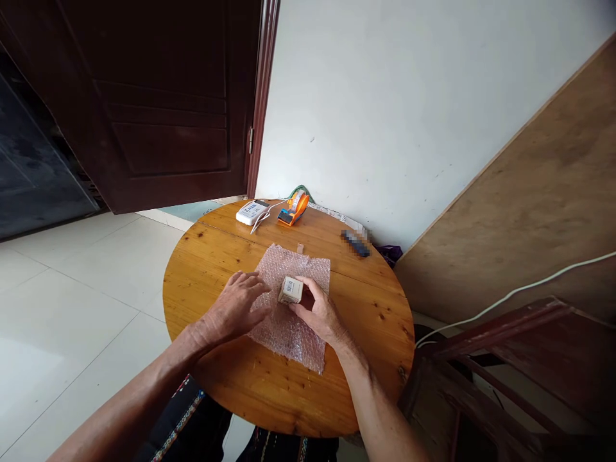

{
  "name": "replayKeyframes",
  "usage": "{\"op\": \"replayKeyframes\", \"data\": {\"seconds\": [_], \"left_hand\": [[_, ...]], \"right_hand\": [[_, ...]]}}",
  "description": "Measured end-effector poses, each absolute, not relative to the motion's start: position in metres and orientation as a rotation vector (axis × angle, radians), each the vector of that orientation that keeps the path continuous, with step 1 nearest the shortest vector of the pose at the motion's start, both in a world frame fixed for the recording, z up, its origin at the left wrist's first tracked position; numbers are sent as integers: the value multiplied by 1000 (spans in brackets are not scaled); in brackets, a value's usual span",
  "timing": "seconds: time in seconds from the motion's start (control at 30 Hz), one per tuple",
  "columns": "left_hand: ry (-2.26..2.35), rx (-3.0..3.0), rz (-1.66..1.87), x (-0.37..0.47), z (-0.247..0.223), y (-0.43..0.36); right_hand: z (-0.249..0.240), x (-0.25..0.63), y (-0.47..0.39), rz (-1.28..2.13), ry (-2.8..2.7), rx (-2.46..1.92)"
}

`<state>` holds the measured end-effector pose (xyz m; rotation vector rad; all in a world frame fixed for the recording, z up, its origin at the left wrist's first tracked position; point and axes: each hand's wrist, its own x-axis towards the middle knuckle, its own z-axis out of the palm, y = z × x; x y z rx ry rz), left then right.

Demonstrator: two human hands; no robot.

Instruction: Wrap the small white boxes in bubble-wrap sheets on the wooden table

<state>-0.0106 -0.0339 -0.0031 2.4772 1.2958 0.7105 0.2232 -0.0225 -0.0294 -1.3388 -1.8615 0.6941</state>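
Small box (290, 290) over mid bubble wrap (289, 340), wrap lying flat, probably as padding. My right fingers (312, 286) hold the box, likely steadying it; left fingers (246, 281) wide, holding nothing, beside it. Round wooden counter (202, 256), tape dispenser (301, 206) near white wall (360, 128), dark door (173, 147).

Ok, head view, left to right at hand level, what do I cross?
Pale tiled floor → left hand → small off-white cardboard box with a barcode → right hand → brown wooden wall panel.
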Motion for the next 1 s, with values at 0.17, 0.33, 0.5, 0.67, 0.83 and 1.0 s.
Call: {"op": "replayKeyframes", "data": {"seconds": [0.17, 0.33, 0.5, 0.67, 0.83, 1.0], "left_hand": [[1203, 2611, 601, -28, 11, -64], [1162, 2733, 454, -22, 2, -82], [1150, 2804, 389, -12, -2, -80], [1119, 2879, 364, -4, -11, -79], [1125, 2950, 427, 0, -19, -81], [1126, 2898, 558, -1, -4, -76]], "right_hand": [[-29, 223, -22, 700, -1855, -1323], [-31, 224, -21, 681, -1857, -1341], [-31, 225, -21, 690, -1859, -1330], [-25, 224, -23, 669, -1890, -1349], [-21, 223, -24, 663, -1884, -1350], [-23, 223, -24, 679, -1870, -1336]]}}
